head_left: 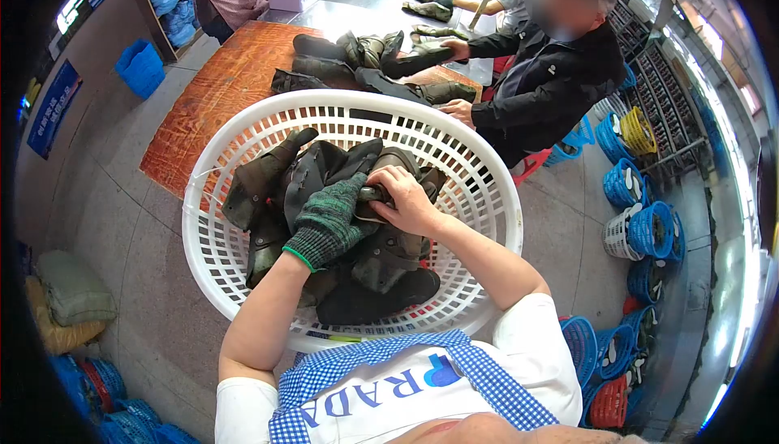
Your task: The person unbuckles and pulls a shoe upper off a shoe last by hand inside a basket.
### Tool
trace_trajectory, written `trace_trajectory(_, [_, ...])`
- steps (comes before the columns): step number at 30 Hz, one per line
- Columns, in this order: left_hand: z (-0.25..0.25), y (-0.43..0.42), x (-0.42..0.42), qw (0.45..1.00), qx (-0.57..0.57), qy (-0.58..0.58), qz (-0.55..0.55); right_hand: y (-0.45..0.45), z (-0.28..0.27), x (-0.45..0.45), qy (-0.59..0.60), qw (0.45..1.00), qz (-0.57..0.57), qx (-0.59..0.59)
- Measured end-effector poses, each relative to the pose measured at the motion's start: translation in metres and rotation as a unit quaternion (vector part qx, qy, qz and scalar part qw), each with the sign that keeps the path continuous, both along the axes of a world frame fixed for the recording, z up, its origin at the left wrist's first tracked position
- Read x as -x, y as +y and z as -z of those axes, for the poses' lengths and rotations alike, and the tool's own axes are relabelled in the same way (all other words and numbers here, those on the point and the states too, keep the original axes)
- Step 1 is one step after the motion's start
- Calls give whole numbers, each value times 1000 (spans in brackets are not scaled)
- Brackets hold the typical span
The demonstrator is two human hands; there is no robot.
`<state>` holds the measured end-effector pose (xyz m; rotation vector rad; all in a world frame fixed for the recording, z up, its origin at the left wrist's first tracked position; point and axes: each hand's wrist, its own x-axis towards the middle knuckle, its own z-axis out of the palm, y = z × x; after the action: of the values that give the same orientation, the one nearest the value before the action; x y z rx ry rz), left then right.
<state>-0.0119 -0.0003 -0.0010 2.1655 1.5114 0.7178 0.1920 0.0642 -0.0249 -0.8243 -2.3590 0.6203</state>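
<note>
My left hand (329,218), in a dark green knit glove, is closed on a dark shoe upper (372,201) over a white plastic basket (510,201). From the right, my bare right hand (407,201) grips the same upper, fingers bent over its edge. Much of the piece is hidden by the two hands. More dark olive and black shoe uppers (253,188) lie heaped in the basket below and around my hands. A black one (381,296) rests flat at the near side of the heap.
Beyond the basket, a reddish-brown table (191,132) carries several shoe uppers (320,67). A co-worker in a black jacket (544,91) handles uppers there. Blue baskets (653,229) line the right side, a blue bin (140,68) stands far left, and sacks (75,288) lie at left.
</note>
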Motion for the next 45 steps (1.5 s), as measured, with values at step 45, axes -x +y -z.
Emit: trace_trajectory(45, [2, 0, -1, 1000, -2, 1, -12, -1, 2, 1, -4, 1000, 4, -1])
